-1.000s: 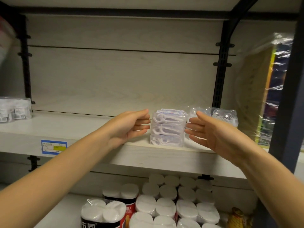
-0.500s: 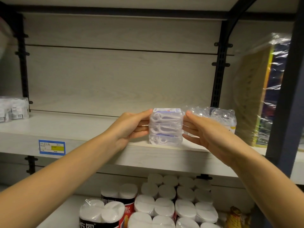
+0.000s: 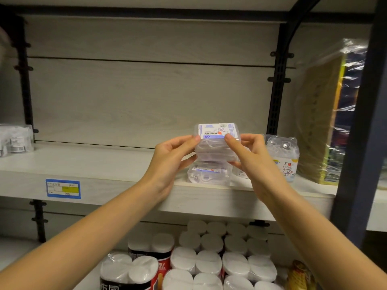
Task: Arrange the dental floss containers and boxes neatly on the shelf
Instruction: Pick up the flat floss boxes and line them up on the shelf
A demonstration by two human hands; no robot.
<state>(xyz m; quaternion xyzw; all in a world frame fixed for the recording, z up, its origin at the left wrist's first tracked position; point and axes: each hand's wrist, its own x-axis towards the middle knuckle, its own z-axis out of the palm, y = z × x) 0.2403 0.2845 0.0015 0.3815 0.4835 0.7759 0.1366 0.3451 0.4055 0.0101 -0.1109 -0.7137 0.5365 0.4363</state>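
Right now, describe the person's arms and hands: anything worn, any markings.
Both the left hand and the right hand are bare: no gloves, rings or markings show. The left forearm and right forearm are bare too, with no sleeves, watch or bracelet in view.

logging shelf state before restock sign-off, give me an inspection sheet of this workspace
surface: pale wood shelf, blue price label on its front edge
job's things: stack of floss boxes held up over a single floss box lying on the shelf; bear-shaped container stands to its right
clutter: small packets at far left; film-wrapped pack at far right
grippers: left hand and right hand grip the stack's sides, fingers curled
cables: nothing seen
surroundings: black upright; tissue rolls on the level below
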